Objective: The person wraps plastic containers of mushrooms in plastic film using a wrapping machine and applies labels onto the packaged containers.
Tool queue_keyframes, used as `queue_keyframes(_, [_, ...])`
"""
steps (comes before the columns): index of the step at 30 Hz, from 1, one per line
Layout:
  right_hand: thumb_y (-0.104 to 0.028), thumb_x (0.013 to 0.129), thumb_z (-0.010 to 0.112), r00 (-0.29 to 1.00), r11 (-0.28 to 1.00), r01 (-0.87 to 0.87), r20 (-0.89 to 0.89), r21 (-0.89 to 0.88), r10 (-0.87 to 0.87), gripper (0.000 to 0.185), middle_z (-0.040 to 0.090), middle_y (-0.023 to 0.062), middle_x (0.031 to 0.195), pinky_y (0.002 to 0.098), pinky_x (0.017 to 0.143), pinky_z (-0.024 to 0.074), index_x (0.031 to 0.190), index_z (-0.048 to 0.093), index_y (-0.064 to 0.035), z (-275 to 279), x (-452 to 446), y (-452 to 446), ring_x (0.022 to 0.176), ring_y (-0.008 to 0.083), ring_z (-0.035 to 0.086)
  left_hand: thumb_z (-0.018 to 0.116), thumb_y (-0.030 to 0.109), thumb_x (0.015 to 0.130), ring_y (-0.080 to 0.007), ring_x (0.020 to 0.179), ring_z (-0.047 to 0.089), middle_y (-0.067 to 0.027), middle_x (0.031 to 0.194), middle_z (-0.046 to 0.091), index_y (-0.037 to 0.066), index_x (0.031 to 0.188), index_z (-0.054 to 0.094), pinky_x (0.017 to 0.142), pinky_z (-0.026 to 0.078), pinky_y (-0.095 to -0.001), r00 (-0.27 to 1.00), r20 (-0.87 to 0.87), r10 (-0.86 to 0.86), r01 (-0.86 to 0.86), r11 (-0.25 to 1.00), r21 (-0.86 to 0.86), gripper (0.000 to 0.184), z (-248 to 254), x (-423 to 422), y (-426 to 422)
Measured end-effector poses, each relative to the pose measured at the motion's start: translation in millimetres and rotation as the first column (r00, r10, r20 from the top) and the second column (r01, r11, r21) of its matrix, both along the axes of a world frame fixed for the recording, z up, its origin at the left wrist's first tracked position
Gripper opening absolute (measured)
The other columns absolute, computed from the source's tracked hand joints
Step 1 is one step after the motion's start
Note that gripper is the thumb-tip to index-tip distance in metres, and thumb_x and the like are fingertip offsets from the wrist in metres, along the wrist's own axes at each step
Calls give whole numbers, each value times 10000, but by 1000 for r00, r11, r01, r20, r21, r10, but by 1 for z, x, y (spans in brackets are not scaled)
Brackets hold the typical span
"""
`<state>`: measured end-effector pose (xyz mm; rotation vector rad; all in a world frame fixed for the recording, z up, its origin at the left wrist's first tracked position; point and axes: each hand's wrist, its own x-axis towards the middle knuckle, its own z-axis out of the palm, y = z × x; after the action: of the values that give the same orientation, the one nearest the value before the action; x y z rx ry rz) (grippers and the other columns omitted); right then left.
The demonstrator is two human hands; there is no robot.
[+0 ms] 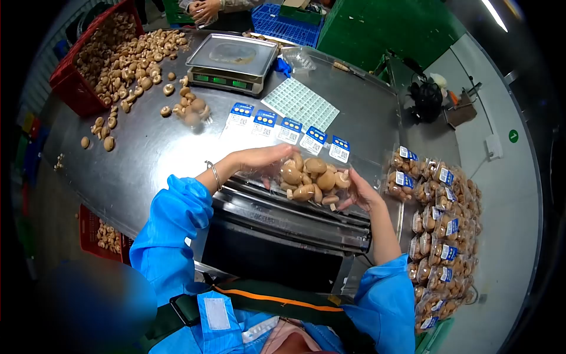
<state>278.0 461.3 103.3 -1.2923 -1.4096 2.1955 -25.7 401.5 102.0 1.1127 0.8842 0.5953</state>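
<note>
A clear plastic pack of brown mushrooms (315, 180) is held between my two hands above the metal edge of a wrapping machine (289, 215). On the pack's left side lies my left hand (265, 158), its fingers stretched along the top and the thumb lower down by the film. My right hand (361, 192) grips the opposite end, with thumb and fingers around the side. Just beyond the pack, a row of blue-and-white labels (289, 131) lies on the steel table (194, 144). Behind them is a sheet of small printed stickers (300, 103).
A digital scale (233, 59) stands at the back. Loose mushrooms spill from a red crate (76, 76) at the left, with a small pile (191, 109) nearer. Labelled packs (445, 236) are stacked at the right. Another person's hands (204, 10) show at the top.
</note>
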Motion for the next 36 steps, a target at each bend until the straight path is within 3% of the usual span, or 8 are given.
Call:
queue_keyframes(12, [-466, 890, 404, 999, 999, -31, 37, -30, 32, 573, 525, 160, 1099, 297, 432, 526, 1228, 374, -4, 6, 40, -191, 767, 238, 610, 440, 608, 808, -254, 872, 623, -215, 1119, 539, 10, 1316, 299, 664, 541, -291, 989, -4, -147, 145, 979, -145, 797, -1, -9, -176])
queue_keyframes(15, [-444, 919, 336, 995, 997, 20, 102, -81, -12, 593, 544, 157, 1089, 256, 428, 511, 1261, 358, 40, -34, 45, -200, 838, 198, 599, 587, 303, 840, -214, 851, 633, -170, 1017, 605, -60, 1139, 494, 666, 529, -254, 989, 52, -141, 150, 938, -313, 479, -71, -24, -198])
queue_keyframes(24, [-251, 904, 488, 704, 639, 605, 58, 475, -708, 231, 368, -49, 503, 202, 327, 232, 748, 507, -81, -122, 57, -298, 377, 42, 324, 472, 237, 918, -47, 441, 372, 39, 570, 406, 82, 874, 520, 381, 296, -199, 546, -16, 838, -831, 539, -136, 168, -97, 51, -235])
queue_keyframes(27, [-260, 911, 471, 363, 365, 930, -36, -46, -931, 259, 259, -62, 470, 207, 304, 162, 693, 422, -129, -63, 55, -299, 349, 40, 237, 480, 220, 911, -23, 399, 309, 64, 542, 344, 84, 824, 496, 329, 210, -179, 342, 115, 933, -779, 350, -520, 162, -78, 27, -260])
queue_keyframes(30, [-271, 903, 481, 451, 445, 877, -5, -181, -892, 274, 262, -62, 477, 202, 297, 158, 671, 408, -143, -68, 85, -346, 347, 33, 227, 474, 209, 911, -41, 353, 294, 57, 501, 354, 106, 782, 467, 279, 186, -184, 150, -143, 978, -667, -7, -745, 166, -72, 12, -317])
queue_keyframes(31, [-261, 891, 499, 626, 654, 704, 192, 277, -755, 247, 318, -44, 492, 231, 325, 280, 692, 457, -121, -107, 93, -370, 383, 68, 333, 476, 200, 906, -38, 358, 346, 51, 510, 392, 116, 767, 459, 262, 192, -171, 198, -26, 980, -592, 99, -800, 163, -102, 6, -351])
queue_keyframes(35, [-250, 896, 379, 868, 997, 52, 491, 65, -78, 323, 586, 71, 974, 362, 779, 434, 1009, 572, -17, -151, 42, -373, 942, 179, 539, 509, 132, 856, -52, 505, 503, 17, 633, 531, 72, 970, 524, 402, 393, -184, 668, -164, 726, -556, 340, -759, 129, -138, 65, -349])
queue_keyframes(36, [-247, 893, 392, 869, 998, -69, 490, -5, 63, 313, 569, 72, 1002, 357, 796, 424, 1037, 547, -17, -157, 32, -372, 963, 178, 525, 499, 99, 838, -96, 520, 506, -56, 719, 550, 58, 950, 527, 429, 418, -226, 628, 180, 757, -218, 393, -893, 123, -178, 67, -363])
